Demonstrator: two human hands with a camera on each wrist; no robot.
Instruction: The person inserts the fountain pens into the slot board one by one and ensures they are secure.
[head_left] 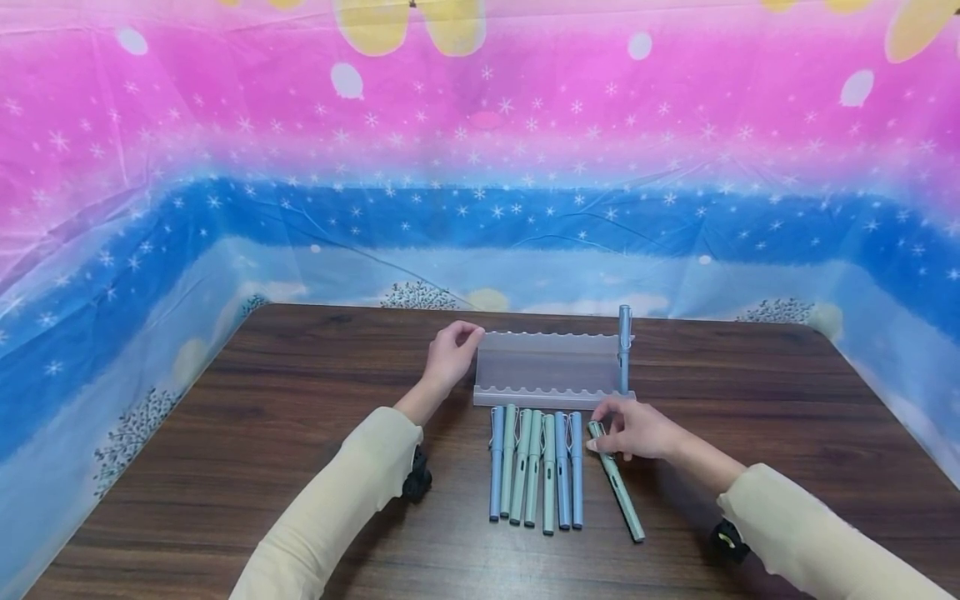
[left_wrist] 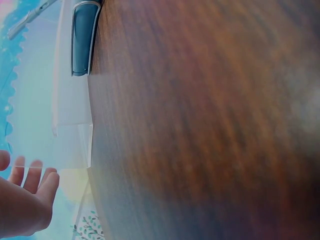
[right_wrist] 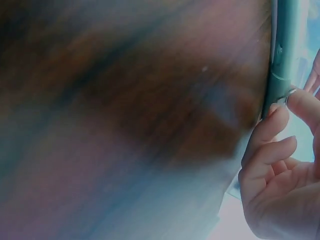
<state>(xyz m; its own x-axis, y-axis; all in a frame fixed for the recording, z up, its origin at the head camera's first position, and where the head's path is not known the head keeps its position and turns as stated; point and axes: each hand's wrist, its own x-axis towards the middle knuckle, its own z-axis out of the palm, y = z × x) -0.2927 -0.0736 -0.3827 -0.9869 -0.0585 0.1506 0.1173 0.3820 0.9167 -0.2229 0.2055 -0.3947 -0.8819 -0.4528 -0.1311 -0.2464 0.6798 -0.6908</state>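
Note:
A clear plastic pen rack (head_left: 551,362) with scalloped edges stands on the table. My left hand (head_left: 452,354) pinches its left end near the top; in the left wrist view that hand (left_wrist: 30,200) has fingers at the rack's edge. One blue-grey pen (head_left: 624,350) stands upright in the rack's right end. My right hand (head_left: 633,427) pinches the capped end of a green pen (head_left: 618,483), which slants towards the front right. In the right wrist view, thumb and forefinger grip that pen (right_wrist: 282,65) by its clip.
Several capped pens lie side by side before the rack, among them a blue pen (head_left: 496,467) at the left and a green pen (head_left: 549,475). The dark wooden table (head_left: 360,542) is bordered by a printed cloth backdrop (head_left: 480,208) at the back and sides.

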